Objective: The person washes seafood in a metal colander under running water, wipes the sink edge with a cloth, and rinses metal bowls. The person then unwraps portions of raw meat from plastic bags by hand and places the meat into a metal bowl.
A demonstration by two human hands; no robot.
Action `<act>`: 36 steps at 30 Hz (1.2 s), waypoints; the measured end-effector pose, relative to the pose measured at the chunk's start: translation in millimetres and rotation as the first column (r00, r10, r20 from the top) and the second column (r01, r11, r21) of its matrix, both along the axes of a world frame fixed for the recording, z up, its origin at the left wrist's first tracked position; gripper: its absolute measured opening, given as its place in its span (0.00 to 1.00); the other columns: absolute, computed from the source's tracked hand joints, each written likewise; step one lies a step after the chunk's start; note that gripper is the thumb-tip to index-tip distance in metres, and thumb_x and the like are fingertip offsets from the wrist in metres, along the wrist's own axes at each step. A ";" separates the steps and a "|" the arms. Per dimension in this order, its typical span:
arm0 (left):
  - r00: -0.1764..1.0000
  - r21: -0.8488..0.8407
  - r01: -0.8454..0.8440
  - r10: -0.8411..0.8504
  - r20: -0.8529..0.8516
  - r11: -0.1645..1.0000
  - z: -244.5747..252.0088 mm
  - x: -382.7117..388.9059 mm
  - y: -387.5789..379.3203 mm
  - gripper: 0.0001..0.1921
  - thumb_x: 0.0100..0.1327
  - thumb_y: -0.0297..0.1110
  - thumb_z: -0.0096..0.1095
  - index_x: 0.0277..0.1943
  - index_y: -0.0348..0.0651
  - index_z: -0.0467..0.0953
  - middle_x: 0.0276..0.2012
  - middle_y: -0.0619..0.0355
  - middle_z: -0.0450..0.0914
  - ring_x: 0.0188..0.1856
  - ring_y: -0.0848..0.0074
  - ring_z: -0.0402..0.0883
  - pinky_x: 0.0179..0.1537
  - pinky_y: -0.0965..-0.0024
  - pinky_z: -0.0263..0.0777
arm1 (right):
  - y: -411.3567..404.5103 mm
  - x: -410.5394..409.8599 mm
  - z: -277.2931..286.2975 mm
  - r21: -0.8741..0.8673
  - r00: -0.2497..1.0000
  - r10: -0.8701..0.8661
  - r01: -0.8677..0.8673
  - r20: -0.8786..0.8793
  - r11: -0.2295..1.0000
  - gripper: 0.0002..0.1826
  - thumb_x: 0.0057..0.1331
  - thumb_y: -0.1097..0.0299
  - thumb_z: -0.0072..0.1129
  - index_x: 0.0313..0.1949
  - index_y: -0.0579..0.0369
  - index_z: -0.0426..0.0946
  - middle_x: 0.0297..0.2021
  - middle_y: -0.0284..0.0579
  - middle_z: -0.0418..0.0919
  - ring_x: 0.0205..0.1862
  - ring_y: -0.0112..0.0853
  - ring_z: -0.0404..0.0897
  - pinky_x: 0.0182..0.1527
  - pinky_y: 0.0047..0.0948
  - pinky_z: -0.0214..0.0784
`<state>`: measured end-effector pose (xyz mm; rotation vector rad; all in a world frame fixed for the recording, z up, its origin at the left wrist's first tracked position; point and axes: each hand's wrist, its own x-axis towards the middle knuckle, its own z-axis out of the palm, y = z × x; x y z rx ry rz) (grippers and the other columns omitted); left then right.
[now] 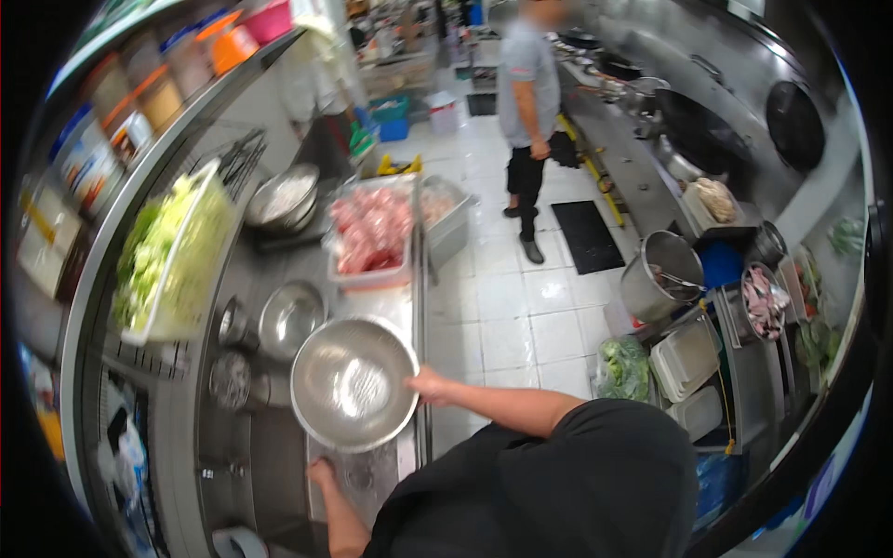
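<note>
My right hand grips the right rim of a large stainless steel bowl, whose shiny, empty-looking inside faces the camera. Below the bowl, my left hand is near its lower left edge, over the sink area; whether it touches anything cannot be told, and its fingers are blurred. Just beyond the held bowl stands a smaller steel bowl. Farther along the counter, a white tub holds raw meat in clear plastic.
A white basket of leafy greens sits on the left rack. A bowl of white contents stands behind. A co-worker stands in the aisle by the woks. At right are a tall steel pot and bagged greens.
</note>
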<state>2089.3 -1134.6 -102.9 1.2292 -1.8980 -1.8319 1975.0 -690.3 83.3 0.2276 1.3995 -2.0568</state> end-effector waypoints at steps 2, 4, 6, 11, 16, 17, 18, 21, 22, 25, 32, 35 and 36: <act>0.989 -0.096 -0.100 0.089 -0.117 0.990 35.7 -73.8 12.0 0.11 0.64 0.26 0.54 0.24 0.43 0.70 0.17 0.62 0.69 0.16 0.78 0.65 0.16 0.73 0.55 | 9.6 -2.7 -18.1 0.030 0.999 -0.044 0.044 -0.008 0.999 0.23 0.64 0.69 0.53 0.56 0.68 0.71 0.42 0.54 0.80 0.42 0.41 0.82 0.38 0.44 0.81; 0.969 -0.100 -0.088 0.061 -0.240 0.991 75.4 -134.6 19.5 0.11 0.67 0.34 0.60 0.29 0.38 0.76 0.24 0.59 0.77 0.22 0.77 0.71 0.22 0.70 0.66 | 24.6 -6.7 -29.3 0.006 0.997 -0.070 0.070 -0.027 0.998 0.22 0.63 0.70 0.53 0.55 0.68 0.71 0.41 0.53 0.79 0.41 0.40 0.82 0.39 0.45 0.80; 0.975 -0.056 0.073 -0.083 -0.206 0.996 107.5 -180.8 24.8 0.16 0.72 0.39 0.57 0.43 0.31 0.81 0.38 0.52 0.84 0.35 0.67 0.82 0.38 0.62 0.77 | 34.2 -5.4 -14.5 -0.141 0.984 -0.174 0.176 0.025 0.974 0.20 0.62 0.70 0.54 0.52 0.69 0.72 0.37 0.49 0.78 0.38 0.39 0.82 0.39 0.45 0.81; 0.987 0.248 0.116 -0.082 -0.141 0.962 132.0 -260.6 102.2 0.13 0.67 0.31 0.52 0.41 0.30 0.80 0.36 0.50 0.84 0.30 0.66 0.84 0.29 0.63 0.78 | 94.9 -23.1 20.1 -0.101 0.969 -0.244 0.246 0.032 0.964 0.18 0.61 0.70 0.55 0.48 0.69 0.73 0.36 0.46 0.77 0.36 0.37 0.81 0.39 0.44 0.81; 0.998 0.286 -0.010 0.026 -0.052 0.958 112.3 -276.0 110.7 0.10 0.67 0.30 0.50 0.31 0.37 0.77 0.23 0.60 0.79 0.15 0.76 0.73 0.14 0.74 0.65 | 130.7 -42.2 27.5 -0.098 0.956 -0.292 0.290 -0.009 0.952 0.16 0.61 0.70 0.55 0.45 0.69 0.74 0.34 0.47 0.79 0.32 0.37 0.82 0.35 0.42 0.81; 0.993 0.368 0.062 -0.022 -0.114 0.928 112.3 -266.1 96.2 0.09 0.66 0.31 0.52 0.29 0.39 0.74 0.22 0.62 0.74 0.16 0.78 0.69 0.15 0.78 0.64 | 132.7 -46.7 31.2 -0.087 0.961 -0.271 0.267 -0.045 0.960 0.16 0.61 0.70 0.55 0.45 0.71 0.74 0.35 0.48 0.80 0.32 0.38 0.83 0.34 0.42 0.82; 0.992 0.362 0.024 0.023 -0.125 0.932 109.2 -264.2 110.3 0.10 0.66 0.31 0.52 0.29 0.40 0.73 0.23 0.62 0.73 0.18 0.78 0.69 0.17 0.79 0.65 | 139.2 -48.9 27.4 -0.063 0.958 -0.278 0.274 -0.073 0.960 0.16 0.62 0.70 0.55 0.45 0.72 0.74 0.35 0.49 0.80 0.31 0.38 0.83 0.33 0.42 0.82; 0.968 0.384 0.156 -0.063 -0.244 0.910 109.3 -236.0 176.4 0.10 0.71 0.33 0.50 0.36 0.38 0.76 0.32 0.59 0.78 0.30 0.78 0.77 0.29 0.77 0.75 | 149.6 -63.5 10.6 -0.062 0.935 -0.340 0.336 -0.099 0.940 0.18 0.63 0.70 0.54 0.47 0.74 0.74 0.37 0.53 0.81 0.33 0.40 0.85 0.33 0.42 0.84; 0.951 0.442 0.145 -0.002 -0.309 0.885 121.6 -224.6 217.6 0.11 0.72 0.34 0.50 0.39 0.36 0.77 0.34 0.57 0.80 0.32 0.77 0.79 0.32 0.76 0.78 | 150.6 -68.4 8.9 -0.062 0.929 -0.357 0.353 -0.095 0.934 0.18 0.63 0.70 0.54 0.47 0.74 0.74 0.37 0.53 0.81 0.33 0.40 0.85 0.33 0.42 0.84; 0.948 0.502 0.220 -0.063 -0.311 0.836 97.6 -156.4 206.2 0.16 0.74 0.38 0.48 0.51 0.33 0.75 0.44 0.54 0.81 0.42 0.71 0.83 0.41 0.69 0.82 | 118.7 -66.4 31.7 -0.098 0.957 -0.253 0.241 -0.141 0.966 0.19 0.66 0.67 0.52 0.47 0.76 0.73 0.36 0.54 0.81 0.32 0.42 0.85 0.31 0.42 0.85; 0.965 0.550 0.170 -0.025 -0.261 0.818 101.6 -84.4 257.7 0.19 0.74 0.43 0.46 0.57 0.39 0.72 0.47 0.53 0.75 0.50 0.65 0.77 0.52 0.62 0.74 | 59.3 -71.0 43.2 -0.056 0.986 -0.089 0.082 -0.140 0.995 0.22 0.67 0.65 0.53 0.47 0.81 0.73 0.38 0.62 0.82 0.33 0.46 0.86 0.28 0.42 0.84; 0.975 0.550 0.133 -0.011 -0.220 0.825 121.8 -73.1 281.0 0.20 0.73 0.42 0.43 0.57 0.36 0.70 0.46 0.52 0.73 0.49 0.60 0.77 0.50 0.61 0.74 | 40.9 -73.5 23.6 0.044 0.991 -0.073 0.079 -0.114 0.996 0.24 0.68 0.65 0.52 0.47 0.83 0.72 0.38 0.63 0.81 0.32 0.47 0.86 0.28 0.42 0.84; 0.976 0.540 0.155 -0.043 -0.214 0.827 119.4 -66.9 279.6 0.19 0.73 0.42 0.43 0.56 0.36 0.71 0.45 0.52 0.73 0.48 0.60 0.77 0.49 0.61 0.75 | 41.2 -68.4 31.3 0.056 0.996 -0.035 0.040 -0.087 0.998 0.25 0.67 0.65 0.53 0.48 0.84 0.71 0.41 0.64 0.79 0.35 0.49 0.85 0.28 0.43 0.84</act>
